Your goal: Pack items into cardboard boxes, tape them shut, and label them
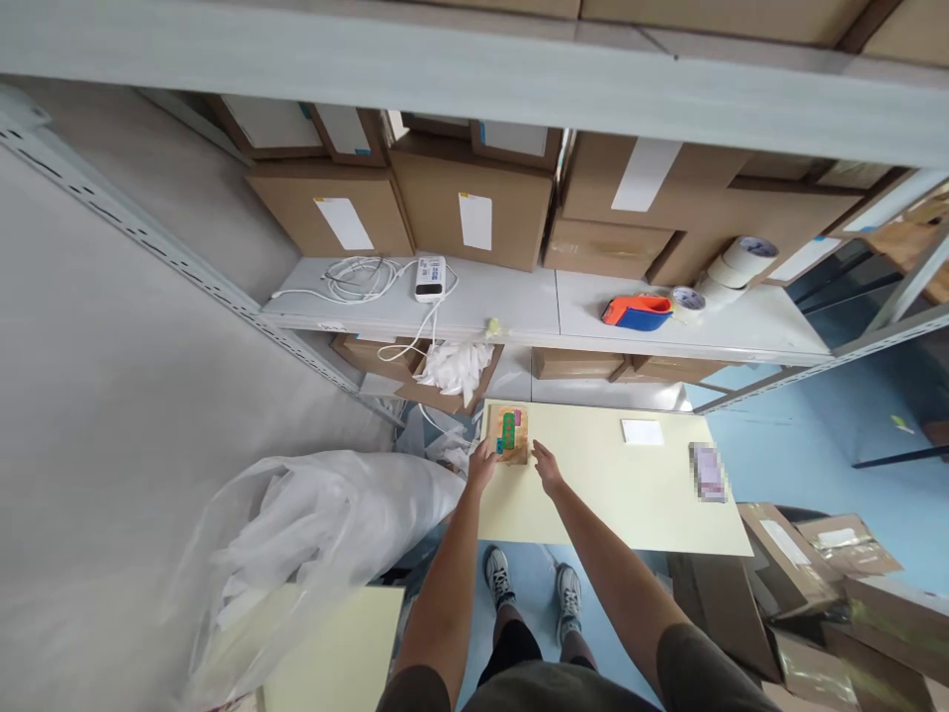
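Observation:
A small printed box, tan with green and pink markings, lies at the left end of the pale yellow table. My left hand grips its lower left corner, the thumb over the edge. On the other side, my right hand is open, with its fingers pointing at the box and a small gap between them. Farther right on the table are a white card and a blurred-out purplish item.
Behind the table a grey shelf carries cartons, a white cable, a power strip, an orange-blue tape dispenser and tape rolls. A large plastic bag bulges at left; cardboard boxes pile up at right.

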A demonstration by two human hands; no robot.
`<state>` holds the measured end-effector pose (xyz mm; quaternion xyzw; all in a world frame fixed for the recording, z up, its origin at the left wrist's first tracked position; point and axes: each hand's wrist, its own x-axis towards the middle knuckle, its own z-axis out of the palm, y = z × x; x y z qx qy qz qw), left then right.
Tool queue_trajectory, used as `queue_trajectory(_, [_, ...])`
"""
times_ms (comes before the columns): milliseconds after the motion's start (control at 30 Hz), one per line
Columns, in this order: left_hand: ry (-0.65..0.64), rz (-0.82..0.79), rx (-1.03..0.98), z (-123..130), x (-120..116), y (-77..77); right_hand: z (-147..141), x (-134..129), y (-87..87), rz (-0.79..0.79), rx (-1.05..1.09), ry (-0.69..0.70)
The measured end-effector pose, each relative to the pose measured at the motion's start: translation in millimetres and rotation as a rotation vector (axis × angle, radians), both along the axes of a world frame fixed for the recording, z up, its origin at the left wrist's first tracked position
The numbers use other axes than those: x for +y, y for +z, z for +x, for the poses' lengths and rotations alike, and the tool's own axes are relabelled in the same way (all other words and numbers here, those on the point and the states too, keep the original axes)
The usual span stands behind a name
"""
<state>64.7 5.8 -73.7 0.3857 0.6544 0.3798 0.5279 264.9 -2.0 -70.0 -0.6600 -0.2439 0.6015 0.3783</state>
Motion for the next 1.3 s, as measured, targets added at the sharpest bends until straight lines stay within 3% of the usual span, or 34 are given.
queue_trajectory(167, [0.010,0.076,-0.112,2.3,-6.5,29.6,31.8,-8.8,47.4,0.129,-0.062,0.019])
queue_trajectory(267, [-0.006,0.141,-0.212,16.5,-1.9,53.3,57.6,-13.0,78.2,0.248,-0.093,0.017])
queue_trajectory(467, [-0.138,0.257,-0.252,89.6,17.8,116.1,112.7,-15.8,119.1,0.402,-0.344,-0.044])
queue_trajectory(600, [-0.266,0.307,-0.232,146.9,38.0,157.4,152.1,-0.7,139.1,0.503,-0.444,-0.088])
queue_trajectory(733, [-0.235,0.347,-0.212,189.8,66.7,186.6,194.6,37.8,166.3,0.606,-0.483,-0.052])
queue_trajectory(900, [-0.221,0.408,-0.151,217.4,87.0,204.2,226.0,109.2,208.2,0.745,-0.469,-0.006])
queue_trajectory(1033, [-0.193,0.420,-0.128,220.4,78.0,213.6,235.4,170.5,246.9,0.857,-0.540,0.039])
queue_trajectory(1133, [-0.186,0.423,-0.119,216.0,63.2,221.0,237.0,208.8,270.3,0.851,-0.736,0.140])
queue_trajectory(1300, [-0.157,0.416,-0.063,196.5,42.8,232.4,233.3,240.7,282.2,0.732,-1.005,0.383])
